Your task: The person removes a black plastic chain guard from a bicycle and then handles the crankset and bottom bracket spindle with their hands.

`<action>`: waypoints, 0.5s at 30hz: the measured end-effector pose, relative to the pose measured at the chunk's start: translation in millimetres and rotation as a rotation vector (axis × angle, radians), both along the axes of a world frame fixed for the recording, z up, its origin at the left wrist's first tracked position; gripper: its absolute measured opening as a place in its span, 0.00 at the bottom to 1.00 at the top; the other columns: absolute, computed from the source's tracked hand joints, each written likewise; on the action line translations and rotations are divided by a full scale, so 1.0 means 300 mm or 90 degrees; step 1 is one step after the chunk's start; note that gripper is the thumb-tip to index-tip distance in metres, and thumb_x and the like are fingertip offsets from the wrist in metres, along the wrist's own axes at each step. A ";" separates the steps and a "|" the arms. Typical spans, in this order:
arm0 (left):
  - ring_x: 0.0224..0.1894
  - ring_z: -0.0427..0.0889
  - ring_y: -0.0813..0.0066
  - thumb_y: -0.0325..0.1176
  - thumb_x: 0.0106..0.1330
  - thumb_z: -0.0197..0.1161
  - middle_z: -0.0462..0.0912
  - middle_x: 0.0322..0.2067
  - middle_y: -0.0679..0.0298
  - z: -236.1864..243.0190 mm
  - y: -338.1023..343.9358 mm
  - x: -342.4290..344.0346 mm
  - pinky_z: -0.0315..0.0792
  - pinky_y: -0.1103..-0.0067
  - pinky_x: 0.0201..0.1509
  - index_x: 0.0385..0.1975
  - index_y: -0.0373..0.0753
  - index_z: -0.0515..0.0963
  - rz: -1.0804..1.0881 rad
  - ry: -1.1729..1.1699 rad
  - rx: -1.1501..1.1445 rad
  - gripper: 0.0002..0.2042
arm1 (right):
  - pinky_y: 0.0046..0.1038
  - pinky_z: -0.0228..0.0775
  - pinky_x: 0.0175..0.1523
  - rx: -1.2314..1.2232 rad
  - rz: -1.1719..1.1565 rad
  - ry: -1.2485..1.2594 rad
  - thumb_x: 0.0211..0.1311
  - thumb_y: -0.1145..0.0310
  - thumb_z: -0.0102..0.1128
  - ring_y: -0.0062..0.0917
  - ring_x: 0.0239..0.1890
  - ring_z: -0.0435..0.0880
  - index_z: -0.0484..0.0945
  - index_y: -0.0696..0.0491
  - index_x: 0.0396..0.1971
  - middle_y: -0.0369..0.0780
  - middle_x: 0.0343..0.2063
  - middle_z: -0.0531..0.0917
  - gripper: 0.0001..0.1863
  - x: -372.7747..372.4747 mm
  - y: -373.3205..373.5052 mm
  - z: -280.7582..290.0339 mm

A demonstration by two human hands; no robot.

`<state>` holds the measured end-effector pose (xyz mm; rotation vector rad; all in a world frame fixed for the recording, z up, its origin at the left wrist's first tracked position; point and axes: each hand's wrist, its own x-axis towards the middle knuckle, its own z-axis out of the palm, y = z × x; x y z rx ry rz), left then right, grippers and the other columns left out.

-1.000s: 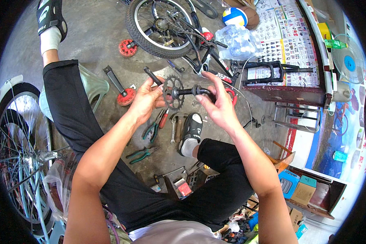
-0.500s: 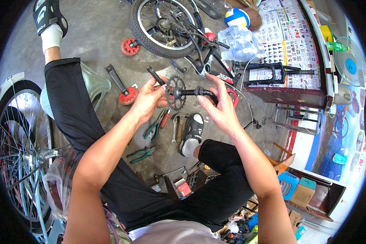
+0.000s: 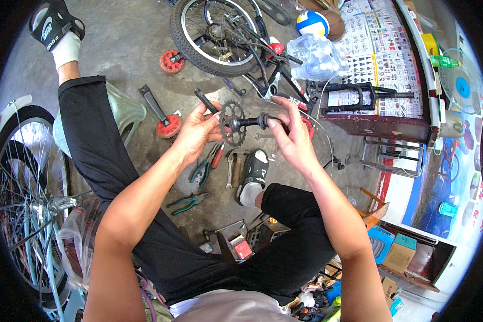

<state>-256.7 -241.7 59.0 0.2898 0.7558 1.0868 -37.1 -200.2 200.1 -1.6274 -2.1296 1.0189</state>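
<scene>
A black bicycle crankset (image 3: 250,122) with a toothed chainring (image 3: 233,138) is held level in the air between my two hands. My left hand (image 3: 198,133) grips its left crank arm (image 3: 205,100), fingers closed beside the chainring. At the other end, my right hand (image 3: 294,138) has its thumb against the right arm of the crankset, just past the ring-shaped parts on the axle (image 3: 263,121). The fingers of that hand curve over the far side, and part of the crank is hidden there.
On the floor below lie pliers (image 3: 190,203), a red-handled screwdriver (image 3: 217,155) and a wrench (image 3: 230,170). Ahead lies a small bicycle (image 3: 263,64) beside red training wheels (image 3: 169,126). A bicycle fork (image 3: 359,98) rests on the right-hand table (image 3: 381,126); another bicycle wheel (image 3: 53,177) stands left.
My right thumb and fingers have shifted slightly right along the crank. The left hand and crankset stay almost where they were. My left foot has moved a little left.
</scene>
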 end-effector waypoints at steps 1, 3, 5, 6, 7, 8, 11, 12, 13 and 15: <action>0.43 0.87 0.70 0.30 0.75 0.57 0.84 0.48 0.64 -0.011 -0.002 -0.003 0.82 0.78 0.38 0.56 0.48 0.71 0.011 -0.009 -0.002 0.13 | 0.29 0.70 0.40 -0.033 0.002 -0.027 0.70 0.57 0.63 0.28 0.29 0.78 0.62 0.48 0.67 0.42 0.30 0.83 0.31 0.003 -0.009 0.012; 0.42 0.87 0.74 0.29 0.76 0.56 0.83 0.46 0.65 -0.023 0.008 0.000 0.80 0.82 0.37 0.57 0.46 0.71 0.011 0.014 0.008 0.13 | 0.29 0.70 0.40 -0.005 0.020 0.019 0.69 0.60 0.64 0.28 0.29 0.78 0.62 0.48 0.67 0.43 0.30 0.83 0.31 -0.003 -0.025 0.008; 0.41 0.87 0.76 0.28 0.76 0.54 0.83 0.45 0.65 -0.021 0.010 0.002 0.80 0.84 0.36 0.58 0.46 0.71 0.005 0.026 0.009 0.13 | 0.30 0.72 0.41 0.003 -0.003 0.000 0.67 0.61 0.66 0.28 0.30 0.79 0.62 0.49 0.67 0.43 0.31 0.83 0.32 -0.007 -0.023 -0.001; 0.41 0.87 0.76 0.28 0.76 0.54 0.83 0.45 0.65 -0.010 0.008 0.004 0.80 0.84 0.36 0.58 0.46 0.71 -0.001 0.026 0.007 0.13 | 0.31 0.72 0.41 0.038 0.012 -0.006 0.66 0.61 0.66 0.28 0.30 0.79 0.62 0.49 0.67 0.43 0.31 0.83 0.33 0.002 -0.018 -0.015; 0.41 0.87 0.76 0.27 0.76 0.54 0.83 0.45 0.66 -0.003 0.007 0.006 0.80 0.84 0.36 0.58 0.46 0.71 -0.008 0.026 0.004 0.13 | 0.31 0.72 0.41 0.073 0.027 -0.013 0.66 0.61 0.67 0.28 0.30 0.79 0.62 0.49 0.67 0.42 0.31 0.83 0.34 0.016 -0.012 -0.035; 0.42 0.87 0.74 0.28 0.76 0.55 0.83 0.46 0.65 -0.007 0.008 0.004 0.81 0.81 0.38 0.57 0.46 0.71 0.000 0.019 0.000 0.13 | 0.31 0.73 0.41 0.072 0.037 -0.013 0.65 0.61 0.67 0.28 0.29 0.79 0.62 0.49 0.67 0.42 0.31 0.83 0.34 0.010 -0.010 -0.033; 0.43 0.86 0.70 0.28 0.76 0.56 0.84 0.48 0.63 -0.034 0.012 -0.006 0.83 0.74 0.42 0.57 0.46 0.71 0.018 0.011 0.001 0.13 | 0.32 0.74 0.42 -0.003 0.049 -0.002 0.65 0.61 0.66 0.30 0.29 0.80 0.61 0.49 0.67 0.42 0.31 0.83 0.34 -0.021 -0.032 0.012; 0.43 0.86 0.70 0.29 0.76 0.56 0.84 0.48 0.63 -0.044 0.014 -0.013 0.83 0.74 0.42 0.57 0.47 0.71 0.020 0.016 0.008 0.13 | 0.32 0.74 0.42 -0.004 0.054 0.004 0.65 0.62 0.66 0.31 0.29 0.80 0.61 0.49 0.67 0.42 0.31 0.83 0.34 -0.033 -0.034 0.021; 0.43 0.86 0.70 0.29 0.76 0.55 0.84 0.48 0.63 -0.053 0.015 -0.019 0.83 0.74 0.42 0.57 0.47 0.71 0.021 0.022 0.016 0.12 | 0.32 0.74 0.42 -0.004 0.060 0.011 0.65 0.63 0.65 0.31 0.29 0.80 0.61 0.48 0.68 0.42 0.30 0.82 0.33 -0.043 -0.035 0.028; 0.43 0.86 0.71 0.29 0.76 0.55 0.84 0.48 0.63 -0.034 0.015 -0.007 0.83 0.75 0.43 0.57 0.47 0.71 0.015 0.029 0.018 0.12 | 0.35 0.76 0.43 -0.031 0.059 -0.042 0.66 0.64 0.63 0.35 0.31 0.83 0.61 0.48 0.68 0.44 0.31 0.83 0.33 -0.031 -0.030 0.041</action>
